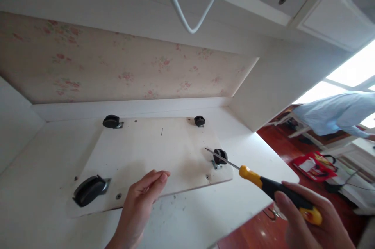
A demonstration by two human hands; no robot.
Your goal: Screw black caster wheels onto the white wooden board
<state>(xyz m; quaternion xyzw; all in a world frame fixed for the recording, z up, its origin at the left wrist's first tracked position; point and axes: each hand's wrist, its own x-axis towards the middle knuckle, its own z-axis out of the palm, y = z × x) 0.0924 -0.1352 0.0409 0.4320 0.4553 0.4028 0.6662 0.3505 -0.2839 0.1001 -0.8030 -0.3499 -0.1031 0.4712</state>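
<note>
My right hand [325, 214] is wrapped round a yellow and black screwdriver [268, 186]. The shaft points left and passes in front of the near right caster [220, 156], its tip above the board. A white board [140, 147] lies flat, with black casters at its corners. The far right caster [199, 120] and far left caster [111, 121] stand along its back side, and a larger-looking near left caster [89, 190] is at the front. Over the board's front edge, my left hand [143, 198] is closed, thumb against curled fingers; anything inside is hidden.
The board rests on a white desktop [249, 155] with raised sides and a floral back panel [131, 69]. A white cable [190, 28] hangs from the shelf above. At right, a person in light blue [336, 112] bends beside a red bag [313, 167] on the floor.
</note>
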